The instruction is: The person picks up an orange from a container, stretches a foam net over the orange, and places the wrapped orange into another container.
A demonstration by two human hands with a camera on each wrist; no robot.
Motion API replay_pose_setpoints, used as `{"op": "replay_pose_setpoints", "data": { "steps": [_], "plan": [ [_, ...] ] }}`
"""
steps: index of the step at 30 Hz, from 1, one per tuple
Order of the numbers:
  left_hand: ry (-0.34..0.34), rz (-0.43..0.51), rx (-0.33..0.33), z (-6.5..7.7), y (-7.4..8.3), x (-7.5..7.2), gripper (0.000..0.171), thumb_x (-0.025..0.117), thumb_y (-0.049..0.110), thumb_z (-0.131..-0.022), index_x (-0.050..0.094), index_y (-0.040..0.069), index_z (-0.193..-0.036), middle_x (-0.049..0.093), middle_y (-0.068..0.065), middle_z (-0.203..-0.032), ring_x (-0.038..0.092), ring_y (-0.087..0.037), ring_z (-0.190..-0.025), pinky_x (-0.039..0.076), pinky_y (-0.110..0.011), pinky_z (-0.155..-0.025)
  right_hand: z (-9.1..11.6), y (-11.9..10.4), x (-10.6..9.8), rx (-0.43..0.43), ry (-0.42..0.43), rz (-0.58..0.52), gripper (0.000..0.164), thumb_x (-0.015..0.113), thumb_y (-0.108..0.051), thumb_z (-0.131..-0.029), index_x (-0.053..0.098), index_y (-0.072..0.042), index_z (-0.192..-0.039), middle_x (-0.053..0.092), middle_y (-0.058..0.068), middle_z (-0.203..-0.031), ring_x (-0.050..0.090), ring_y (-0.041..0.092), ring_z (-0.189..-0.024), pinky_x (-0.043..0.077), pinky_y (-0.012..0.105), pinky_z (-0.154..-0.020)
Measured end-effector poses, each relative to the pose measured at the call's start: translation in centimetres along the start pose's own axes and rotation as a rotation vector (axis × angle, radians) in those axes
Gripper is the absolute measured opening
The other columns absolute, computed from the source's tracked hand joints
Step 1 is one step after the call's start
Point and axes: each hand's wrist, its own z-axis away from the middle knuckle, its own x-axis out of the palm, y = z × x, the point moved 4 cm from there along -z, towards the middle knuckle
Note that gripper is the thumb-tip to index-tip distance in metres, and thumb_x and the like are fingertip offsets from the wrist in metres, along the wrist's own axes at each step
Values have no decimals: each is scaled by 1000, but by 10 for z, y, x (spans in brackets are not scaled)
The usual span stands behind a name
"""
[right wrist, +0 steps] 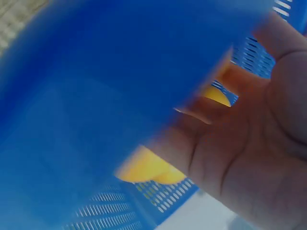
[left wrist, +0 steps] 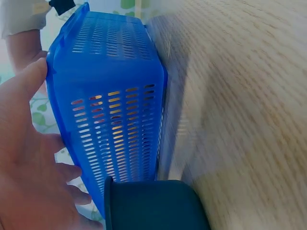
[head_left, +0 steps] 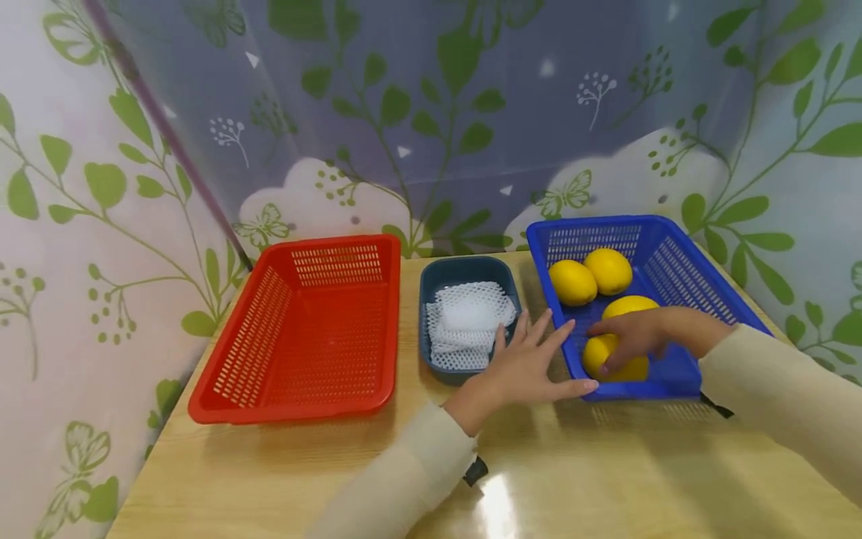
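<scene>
Several yellow lemons (head_left: pixel 608 271) lie in a blue basket (head_left: pixel 700 262) on the right. My right hand (head_left: pixel 636 333) reaches over the near side into it, thumb and forefinger around the nearest lemon (head_left: pixel 595 355). In the right wrist view the basket's blurred wall hides part of the fingers. My left hand (head_left: pixel 528 364) is spread, palm down, between the basket and a dark teal tub (head_left: pixel 429 344). Its thumb (left wrist: pixel 36 74) lies at the basket's rim in the left wrist view. White foam net sleeves (head_left: pixel 468 318) fill the tub.
A red basket (head_left: pixel 337 329) stands left of the tub on the wooden table (head_left: pixel 572 464). Patterned fabric (head_left: pixel 417 112) hangs behind the table and along its sides.
</scene>
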Motion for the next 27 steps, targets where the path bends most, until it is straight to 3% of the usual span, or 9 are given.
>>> {"op": "replay_pose_setpoints", "data": {
  "steps": [7,14,27],
  "plan": [
    [15,-16,-3,5,2,7,89,41,78,-84,13,33,-156,3,0,-163,-5,-31,-148,5,-65,-113,-7,3,11,-37,27,78,86,75,-35,-83,31,5,-145,38,34,-138,50,45,-113,55,56,-77],
    [26,-77,-20,3,1,0,91,39,81,-83,14,32,-156,5,-1,-163,-6,-29,-148,4,-64,-114,-7,-2,3,-119,117,244,81,74,-40,-82,40,4,-141,47,30,-135,49,44,-117,37,67,-96],
    [6,-76,-39,4,4,-2,90,38,81,-82,14,35,-155,6,3,-162,-5,-28,-149,4,-65,-113,-10,2,4,-116,133,254,76,77,-38,-80,45,1,-136,54,24,-126,53,38,-108,41,67,-92]
  ]
}}
